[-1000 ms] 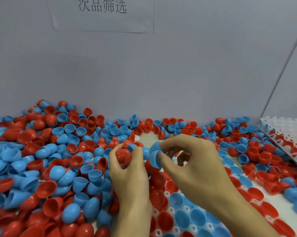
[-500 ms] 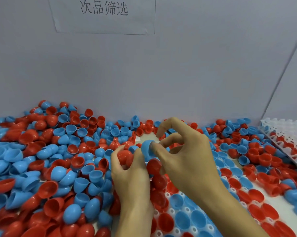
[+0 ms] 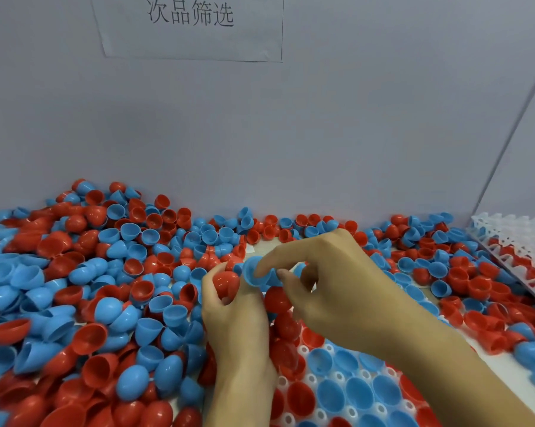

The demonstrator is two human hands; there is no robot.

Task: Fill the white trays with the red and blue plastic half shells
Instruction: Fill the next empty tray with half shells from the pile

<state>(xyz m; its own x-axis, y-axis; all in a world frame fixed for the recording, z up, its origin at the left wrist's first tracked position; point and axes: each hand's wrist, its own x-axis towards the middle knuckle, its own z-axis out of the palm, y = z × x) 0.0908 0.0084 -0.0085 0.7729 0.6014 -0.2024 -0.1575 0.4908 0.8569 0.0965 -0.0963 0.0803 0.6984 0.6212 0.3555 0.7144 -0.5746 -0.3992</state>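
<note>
Loose red and blue half shells (image 3: pixel 99 291) cover the table in a deep pile. My left hand (image 3: pixel 238 322) is closed around a red half shell (image 3: pixel 226 283) at the centre. Right beside it, my right hand (image 3: pixel 330 291) pinches a blue half shell (image 3: pixel 253 274) between thumb and forefinger, touching the left hand's thumb. Under both hands lies a white tray (image 3: pixel 337 380) whose wells hold red and blue shells, open side up. A red shell (image 3: pixel 277 300) shows between the two hands.
A second white tray (image 3: pixel 512 238), without shells in its wells, leans on the pile at the far right. A grey wall with a paper sign (image 3: pixel 189 23) closes the back. More shells (image 3: pixel 463 291) lie right of the hands.
My right hand has slid the blue shell left against the left thumb and stretched its forefinger over it. The left hand has kept its red shell and hardly moved.
</note>
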